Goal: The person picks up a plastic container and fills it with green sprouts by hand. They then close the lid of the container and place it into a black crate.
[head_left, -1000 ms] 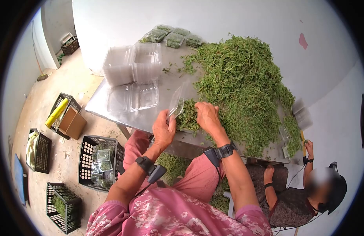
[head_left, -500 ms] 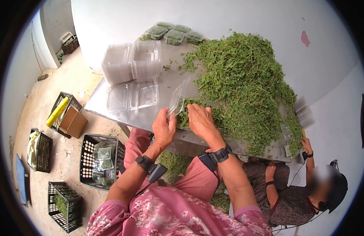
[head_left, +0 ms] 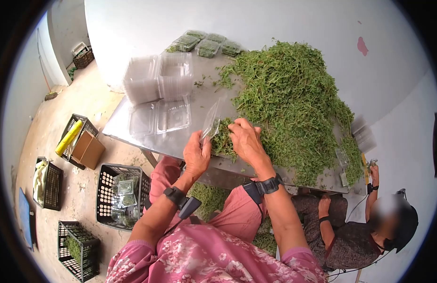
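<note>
My left hand point(head_left: 196, 154) grips the edge of an open clear plastic clamshell box point(head_left: 210, 126), its lid tilted up. Green leafy sprigs point(head_left: 222, 140) lie at the box, between my two hands. My right hand point(head_left: 247, 141) has its fingers curled down on these sprigs, just right of the box; its fingertips are partly hidden. Beyond and to the right rises a large heap of greens point(head_left: 289, 99) on the metal table point(head_left: 206, 101).
Stacked empty clamshells point(head_left: 157, 78) stand at the table's left, and filled boxes point(head_left: 208, 47) at the back. A black crate point(head_left: 105, 193) with packed boxes is on the floor. A co-worker point(head_left: 355, 240) sits at the right, one hand raised by the table's end.
My right hand has moved slightly right, away from the box, and its fingers are more curled. My left hand stays on the clamshell box. The co-worker's raised hand has shifted slightly right.
</note>
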Motion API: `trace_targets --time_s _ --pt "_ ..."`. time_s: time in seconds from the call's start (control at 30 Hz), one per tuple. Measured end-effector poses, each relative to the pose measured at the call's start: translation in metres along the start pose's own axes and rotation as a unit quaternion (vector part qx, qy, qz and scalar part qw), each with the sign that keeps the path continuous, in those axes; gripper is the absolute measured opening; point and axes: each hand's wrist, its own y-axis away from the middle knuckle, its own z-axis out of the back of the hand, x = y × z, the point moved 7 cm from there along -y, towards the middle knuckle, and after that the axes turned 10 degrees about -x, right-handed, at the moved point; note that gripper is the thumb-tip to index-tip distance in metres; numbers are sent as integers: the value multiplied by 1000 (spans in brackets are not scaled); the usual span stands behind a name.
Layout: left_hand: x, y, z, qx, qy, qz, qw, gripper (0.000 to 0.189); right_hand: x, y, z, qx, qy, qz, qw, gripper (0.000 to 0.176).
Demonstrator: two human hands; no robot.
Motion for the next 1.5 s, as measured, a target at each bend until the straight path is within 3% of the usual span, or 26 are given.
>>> trace_targets --time_s 0.2,0.3,0.33,0.63,0.83,0.93,1.03,1.13,1.33,1.43,1.5 --pt "5 1 -3 7 0 12 1000 23 15 -10 16 -33 -48 -6 998 19" --pt "6 1 -3 14 4 27 1000 23 11 2 -22 102 12 16 995 24" --pt "6 2 -4 19 7 34 999 23 10 5 -29 104 16 13 994 23" --pt "5 2 -3 2 -4 -13 1000 23 -2 5 -7 28 -85 5 996 28" --pt "2 1 -2 1 -9 -20 1000 22 -74 16 30 1 -88 -134 987 29" --pt "3 1 -3 -1 -3 -20 1000 22 -121 31 42 2 63 -167 984 35" --pt "3 1 -3 -4 -7 -25 1000 22 -154 45 43 60 170 -277 944 40" --pt "5 2 -4 -5 -13 -27 1000 22 -166 56 34 46 191 -269 943 30" --pt "4 1 -4 4 -16 -15 1000 23 -163 45 40 -29 98 -211 972 18" --pt "3 2 -4 1 -17 -19 1000 23 -150 36 45 -27 58 -194 979 19" --pt "3 2 -4 -3 -19 -24 1000 23 -150 36 38 28 18 -229 973 28"
